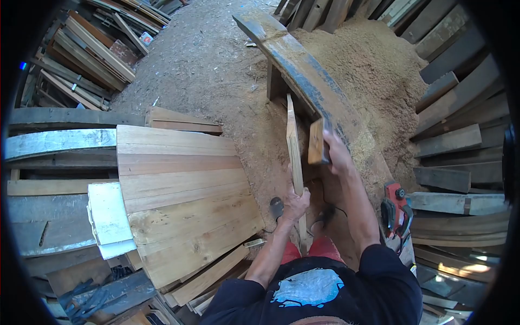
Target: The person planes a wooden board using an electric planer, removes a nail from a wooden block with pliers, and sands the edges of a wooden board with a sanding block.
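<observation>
Gripping long wood strip (293, 146) near lower part, left hand's (296, 205) fingers wrapped around; strip runs toward 12 o'clock from that hand. Right hand's (339, 153) fingers clamped on right side of short block (316, 143), at 1 o'clock from left hand. Strip likely light, stiff, splintery; best held mid-length. Block probably heavier for its length, hard; best held by edges.
</observation>
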